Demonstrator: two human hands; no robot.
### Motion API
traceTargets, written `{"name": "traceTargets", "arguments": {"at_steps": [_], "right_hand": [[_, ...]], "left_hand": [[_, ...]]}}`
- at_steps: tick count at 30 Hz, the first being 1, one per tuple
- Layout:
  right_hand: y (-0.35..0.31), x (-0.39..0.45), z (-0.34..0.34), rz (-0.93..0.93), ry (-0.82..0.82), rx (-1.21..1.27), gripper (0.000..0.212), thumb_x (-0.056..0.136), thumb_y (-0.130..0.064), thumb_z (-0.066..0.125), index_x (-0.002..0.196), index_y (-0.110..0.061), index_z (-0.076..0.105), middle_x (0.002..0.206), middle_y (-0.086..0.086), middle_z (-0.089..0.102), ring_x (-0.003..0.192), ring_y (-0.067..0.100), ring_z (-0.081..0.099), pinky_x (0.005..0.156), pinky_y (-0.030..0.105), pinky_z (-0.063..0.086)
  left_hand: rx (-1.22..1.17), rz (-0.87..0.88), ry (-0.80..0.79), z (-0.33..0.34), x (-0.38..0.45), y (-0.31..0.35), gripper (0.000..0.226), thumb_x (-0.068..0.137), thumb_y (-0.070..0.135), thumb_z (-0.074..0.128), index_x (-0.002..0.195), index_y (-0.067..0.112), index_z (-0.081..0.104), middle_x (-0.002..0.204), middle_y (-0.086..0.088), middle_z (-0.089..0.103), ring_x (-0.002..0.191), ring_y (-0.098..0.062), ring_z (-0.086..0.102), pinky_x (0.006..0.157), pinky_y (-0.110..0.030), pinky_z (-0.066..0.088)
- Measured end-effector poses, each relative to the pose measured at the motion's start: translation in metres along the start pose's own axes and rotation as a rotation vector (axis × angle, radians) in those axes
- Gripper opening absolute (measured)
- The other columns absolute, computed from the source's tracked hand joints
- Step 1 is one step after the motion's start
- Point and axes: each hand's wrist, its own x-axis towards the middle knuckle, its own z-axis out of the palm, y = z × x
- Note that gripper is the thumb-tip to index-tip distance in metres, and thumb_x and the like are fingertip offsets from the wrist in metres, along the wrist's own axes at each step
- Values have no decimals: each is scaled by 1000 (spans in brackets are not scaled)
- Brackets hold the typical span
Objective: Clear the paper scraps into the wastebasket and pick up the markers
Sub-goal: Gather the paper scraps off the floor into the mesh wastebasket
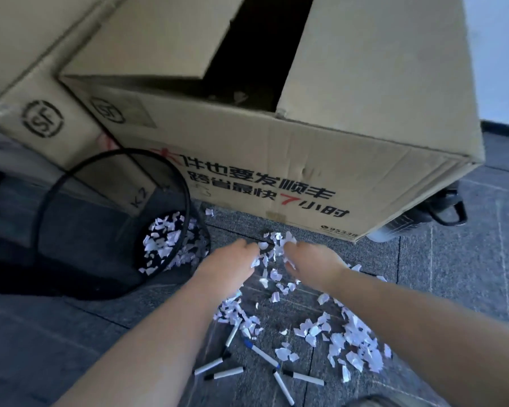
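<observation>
Head view, looking steeply down and forward at the floor.

The single wide-angle camera sits above the person's own arms, which run in from the lower edge toward the hands near mid-frame. It faces a big box that fills the upper half, close enough that its top flaps show from above. The floor takes up the lower half, with the basket at left seen from over its rim. Straight edges bend toward the frame borders. No second view shares the scene.
</observation>
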Motion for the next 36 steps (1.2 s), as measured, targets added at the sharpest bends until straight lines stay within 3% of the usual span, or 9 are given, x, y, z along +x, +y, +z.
{"name": "traceTargets", "arguments": {"at_steps": [6,11,14,18,24,29,32,34,36], "right_hand": [[-30,-11,-75,-1,75,-7,21,99,-23,38,110,-6,43,83,9,55,68,26,52,60,38,48],[-69,-5,-125,-34,188,26,31,98,-24,39,126,-10,42,98,8,62,83,29,62,60,34,48],[-96,-1,-150,-39,266,102,27,98,-25,39,119,-11,46,103,11,62,88,31,61,66,35,46],[-131,11,-174,-87,300,119,21,98,-27,38,109,-12,49,100,13,61,89,32,60,68,34,43],[-179,56,-181,-145,362,124,23,97,-26,38,109,-10,50,98,13,62,88,31,60,67,34,43],[-205,101,-153,-137,354,147,23,98,-24,37,114,-11,47,74,4,54,66,28,54,47,29,33],[-207,119,-134,-102,339,173,32,97,-26,37,125,-11,39,72,0,45,68,28,49,50,29,32],[-205,125,-123,-129,309,176,49,96,-29,39,140,-12,25,95,8,55,82,31,54,59,33,38],[-202,127,-114,-171,259,157,54,95,-34,44,142,-16,24,120,12,52,106,34,52,73,38,45]], "left_hand": [[20,-53,76,-72,-41,-4,20,96,17,44,113,9,44,107,-10,48,84,-31,57,68,-39,45],[12,-95,270,-111,-78,-23,8,95,15,43,92,12,36,86,-3,36,72,-28,46,62,-34,36],[7,-104,340,-121,-94,-37,12,94,19,44,89,15,33,83,-1,34,74,-28,49,65,-35,39],[-29,-158,430,-133,-112,-68,13,93,19,44,88,14,33,79,-1,35,76,-31,52,64,-38,39],[-93,-271,537,-125,-128,-126,19,91,13,45,80,12,29,66,4,25,66,-26,38,56,-32,24],[-134,-339,527,-99,-120,-157,20,92,17,46,82,13,29,68,5,26,66,-24,40,56,-31,25],[-177,-385,538,-83,-112,-166,19,93,20,46,84,12,32,73,0,33,68,-27,42,56,-32,27],[-219,-404,523,-73,-109,-169,18,94,26,46,94,9,39,92,-8,44,74,-29,44,61,-35,32],[-240,-427,437,-62,-106,-173,44,94,39,45,124,9,38,122,-13,42,99,-32,48,75,-40,43]]}}
